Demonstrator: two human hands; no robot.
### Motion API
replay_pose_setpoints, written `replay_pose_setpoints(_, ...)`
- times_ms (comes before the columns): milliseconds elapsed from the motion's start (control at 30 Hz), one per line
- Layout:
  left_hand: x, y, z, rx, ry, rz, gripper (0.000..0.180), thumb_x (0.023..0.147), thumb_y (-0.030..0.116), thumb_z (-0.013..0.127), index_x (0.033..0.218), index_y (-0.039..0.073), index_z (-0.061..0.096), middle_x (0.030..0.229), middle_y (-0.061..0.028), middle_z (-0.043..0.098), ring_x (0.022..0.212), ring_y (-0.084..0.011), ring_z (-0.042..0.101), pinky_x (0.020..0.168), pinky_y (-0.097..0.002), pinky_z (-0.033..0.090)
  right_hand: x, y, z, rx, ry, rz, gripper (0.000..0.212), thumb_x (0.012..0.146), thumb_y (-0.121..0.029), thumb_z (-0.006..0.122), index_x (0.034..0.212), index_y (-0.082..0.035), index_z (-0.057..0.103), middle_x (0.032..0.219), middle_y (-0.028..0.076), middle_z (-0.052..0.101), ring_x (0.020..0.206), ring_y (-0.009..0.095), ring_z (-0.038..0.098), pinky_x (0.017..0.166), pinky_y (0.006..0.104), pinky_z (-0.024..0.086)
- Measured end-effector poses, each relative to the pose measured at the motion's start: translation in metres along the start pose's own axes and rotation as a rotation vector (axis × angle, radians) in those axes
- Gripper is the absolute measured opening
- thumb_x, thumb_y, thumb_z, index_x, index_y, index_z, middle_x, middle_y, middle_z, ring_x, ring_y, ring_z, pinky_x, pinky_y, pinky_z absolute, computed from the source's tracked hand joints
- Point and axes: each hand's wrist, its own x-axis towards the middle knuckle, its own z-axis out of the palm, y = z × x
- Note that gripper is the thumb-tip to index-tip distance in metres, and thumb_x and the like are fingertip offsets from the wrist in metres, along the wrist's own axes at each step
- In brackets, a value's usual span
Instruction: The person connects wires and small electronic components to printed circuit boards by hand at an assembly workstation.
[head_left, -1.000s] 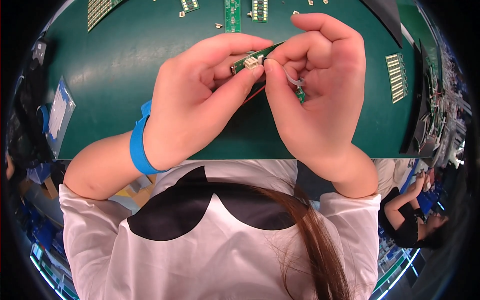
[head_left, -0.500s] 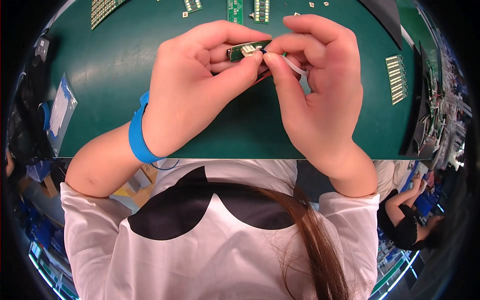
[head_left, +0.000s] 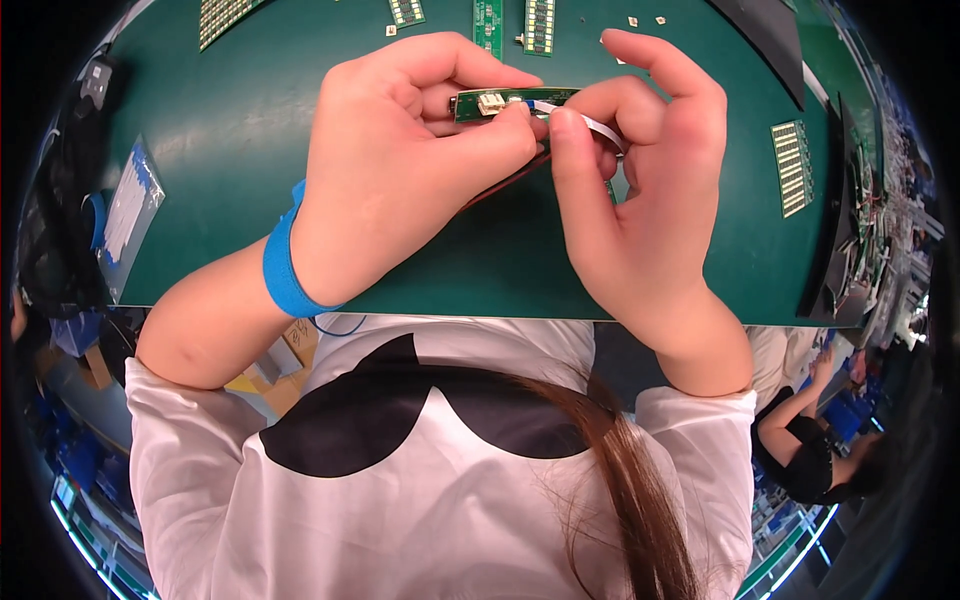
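Between the thumb and fingers of my left hand (head_left: 400,150) is a narrow green circuit board (head_left: 470,107), held level above the bench. A small white connector (head_left: 491,103) stands on the board's upper face. My right hand (head_left: 640,170) pinches a white flat ribbon cable (head_left: 603,130), whose blue-tipped end lies at the board beside my left thumb. Whether that end is seated in a socket I cannot tell. Dark and red wires (head_left: 500,183) trail from under the board behind my left thumb. A blue wrist strap (head_left: 283,265) circles my left wrist.
Green circuit boards (head_left: 539,25) lie along the far side of the green bench mat (head_left: 230,160), with small white parts (head_left: 633,21) near them. Another board (head_left: 792,170) lies at the right. A clear bag of white and blue strips (head_left: 130,215) rests at the left. A person (head_left: 810,440) sits at the lower right.
The board has turned flatter toward me, showing more of its length. My right thumb and finger have drawn slightly right along the ribbon cable, leaving its blue end in sight.
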Motion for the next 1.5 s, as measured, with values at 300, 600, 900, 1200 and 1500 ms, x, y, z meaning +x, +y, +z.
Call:
replay_pose_setpoints(300,0.003,0.004,-0.008,-0.045,-0.084,-0.061,0.015,0.081,-0.006,0.054,0.095,-0.008,0.057,0.088,-0.0138,0.062,0.078,-0.0225,0.065,0.073,-0.0317,0.054,0.003,-0.002,-0.002,0.179,-0.005,0.171,0.036,0.083,0.007,0.052,0.114,0.005,0.033,0.067,0.003,0.054,0.058,0.003,0.046,0.05,0.0153,0.032)
replay_pose_setpoints(600,0.002,0.006,-0.009,-0.201,-0.326,-0.066,0.033,0.08,-0.008,0.054,0.113,-0.007,0.049,0.091,-0.0163,0.063,0.089,-0.0225,0.063,0.079,-0.0316,0.053,0.006,0.0,-0.016,0.414,-0.024,0.426,0.025,0.083,0.005,0.055,0.106,0.004,0.046,0.07,0.001,0.055,0.062,0.002,0.05,0.053,0.0136,0.036)
replay_pose_setpoints(900,0.005,0.014,-0.014,-0.253,-0.39,-0.109,0.04,0.081,-0.011,0.052,0.12,-0.006,0.042,0.092,-0.0177,0.065,0.092,-0.0253,0.064,0.083,-0.0292,0.051,0.003,0.005,-0.031,0.303,-0.123,0.251,0.022,0.079,0.011,0.056,0.1,0.008,0.054,0.084,0.007,0.06,0.073,0.008,0.058,0.062,0.0159,0.045)
replay_pose_setpoints(1200,0.004,0.014,-0.013,-0.287,-0.377,-0.12,0.038,0.086,-0.005,0.047,0.123,-0.007,0.038,0.087,-0.0173,0.066,0.089,-0.0271,0.065,0.084,-0.0316,0.05,-0.001,0.002,-0.029,0.105,-0.078,0.169,0.017,0.076,0.011,0.062,0.092,0.009,0.059,0.089,0.007,0.061,0.074,0.008,0.057,0.061,0.0161,0.043)
replay_pose_setpoints(1500,0.003,0.009,-0.015,-0.102,-0.354,-0.091,0.039,0.087,-0.006,0.044,0.124,-0.005,0.033,0.09,-0.0211,0.064,0.088,-0.0293,0.065,0.082,-0.0333,0.051,0.0,0.001,-0.031,0.021,-0.01,0.126,0.02,0.075,0.007,0.065,0.093,0.005,0.058,0.09,0.005,0.055,0.064,0.005,0.053,0.055,0.0152,0.04)
